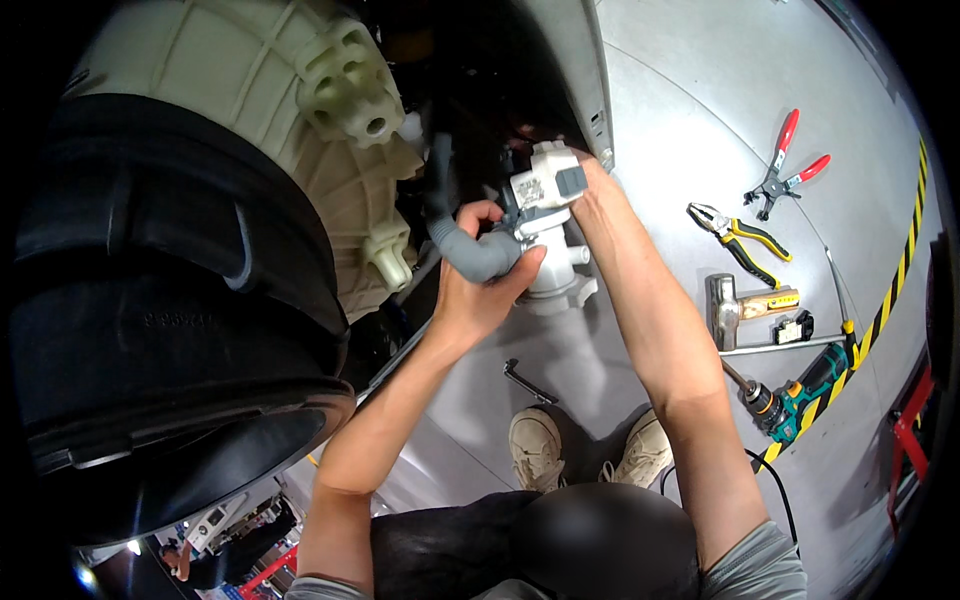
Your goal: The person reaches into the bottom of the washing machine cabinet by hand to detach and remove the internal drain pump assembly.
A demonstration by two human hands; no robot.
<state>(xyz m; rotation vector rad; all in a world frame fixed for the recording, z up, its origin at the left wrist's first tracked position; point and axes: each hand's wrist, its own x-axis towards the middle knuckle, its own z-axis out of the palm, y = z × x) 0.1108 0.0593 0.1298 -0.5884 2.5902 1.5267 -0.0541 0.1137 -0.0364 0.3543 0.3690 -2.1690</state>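
A white plastic drain pump (553, 262) hangs in front of the open side of a washing machine. A bent grey rubber hose (474, 256) joins its left side. My left hand (478, 290) is closed around the hose end, with the thumb along the joint and the fingers curled behind. My right hand (588, 180) reaches up behind the pump's pale upper block (545, 188), at the cabinet opening. Its fingers are hidden there, so their grip cannot be made out. Left of the hands are the cream plastic tub (345, 190) and its black rubber door seal (180, 220).
The white cabinet edge (592, 90) stands right of the opening. On the grey floor lie red-handled pliers (772, 186), yellow-and-black pliers (735, 232), a hammer (726, 310), a green cordless drill (810, 390) and a small dark tool (528, 383). Another person (178, 560) is at lower left.
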